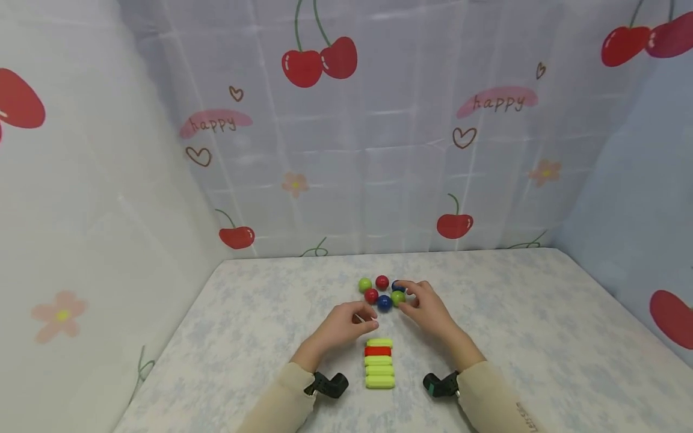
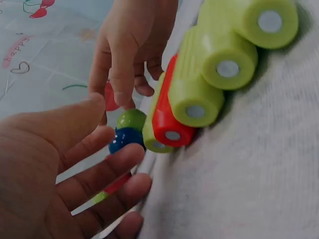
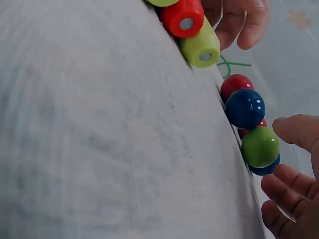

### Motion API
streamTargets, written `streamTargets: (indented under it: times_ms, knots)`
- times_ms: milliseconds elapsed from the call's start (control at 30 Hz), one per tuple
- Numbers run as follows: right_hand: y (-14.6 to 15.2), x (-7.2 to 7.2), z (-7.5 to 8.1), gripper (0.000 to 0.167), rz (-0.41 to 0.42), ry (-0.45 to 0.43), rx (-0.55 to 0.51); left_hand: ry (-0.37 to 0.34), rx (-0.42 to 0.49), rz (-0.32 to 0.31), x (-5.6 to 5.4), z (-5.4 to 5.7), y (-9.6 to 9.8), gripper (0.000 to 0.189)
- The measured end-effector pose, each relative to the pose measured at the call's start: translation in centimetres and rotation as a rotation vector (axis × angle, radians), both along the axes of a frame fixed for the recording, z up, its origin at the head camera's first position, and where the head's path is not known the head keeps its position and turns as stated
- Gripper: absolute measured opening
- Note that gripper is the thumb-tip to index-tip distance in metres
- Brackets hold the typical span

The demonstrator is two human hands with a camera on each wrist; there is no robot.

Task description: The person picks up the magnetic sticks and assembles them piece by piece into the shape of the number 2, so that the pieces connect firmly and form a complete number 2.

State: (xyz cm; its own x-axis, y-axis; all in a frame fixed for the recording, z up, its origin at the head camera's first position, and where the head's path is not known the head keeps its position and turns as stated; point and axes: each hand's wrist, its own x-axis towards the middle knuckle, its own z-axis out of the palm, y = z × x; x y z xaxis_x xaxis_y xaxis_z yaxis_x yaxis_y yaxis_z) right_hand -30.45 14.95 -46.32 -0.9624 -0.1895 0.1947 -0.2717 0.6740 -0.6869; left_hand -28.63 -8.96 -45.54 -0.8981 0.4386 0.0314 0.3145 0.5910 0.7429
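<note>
Several glossy balls form a small ring toward the back of the table in the head view, among them a front blue ball [image 1: 384, 303], a right green ball [image 1: 397, 298] and a left red ball [image 1: 370, 295]. My right hand [image 1: 429, 310] reaches in from the right, thumb and fingers spread around the green ball, partly covering a rear blue ball [image 1: 397, 285]. Left of the ring's front, my left hand [image 1: 346, 325] holds nothing, its fingers loosely bent. Between the wrists lies a row of yellow-green rods [image 1: 379, 371] with one red rod [image 1: 378, 351]. Silvery discs show on their ends in the left wrist view.
The pale marbled tabletop [image 1: 243, 337] carries everything. A cherry-print curtain [image 1: 368, 150] closes off the back and both sides. Black wrist-worn cameras, one on the left wrist [image 1: 330, 385] and one on the right wrist [image 1: 441, 385], stick out near the rods.
</note>
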Motion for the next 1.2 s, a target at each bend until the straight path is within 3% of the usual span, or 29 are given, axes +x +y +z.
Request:
streamTargets:
  times_ms: [200,333,667,967,1200]
  knots:
    - [-0.2,0.0,-0.4,0.047,-0.029,0.054,-0.013,-0.02,0.053,-0.081,-0.1,-1.1,-0.5,0.016]
    - [-0.1,-0.1,-0.8,0.044,-0.03,0.056,-0.005,-0.039,0.069,-0.104,-0.1,-1.5,-0.8,0.015]
    - [0.2,-0.3,-2.3,0.035,-0.07,0.084,-0.022,-0.03,0.066,-0.158,-0.1,-1.6,-1.2,0.01]
    - [0.3,-0.1,-2.2,0.027,-0.075,0.1,-0.025,0.02,0.057,-0.153,-0.2,-1.8,-1.1,0.007]
    - [0.2,0.0,-2.3,0.023,-0.084,0.096,-0.092,0.045,0.016,-0.155,0.0,-1.6,-1.2,0.01]
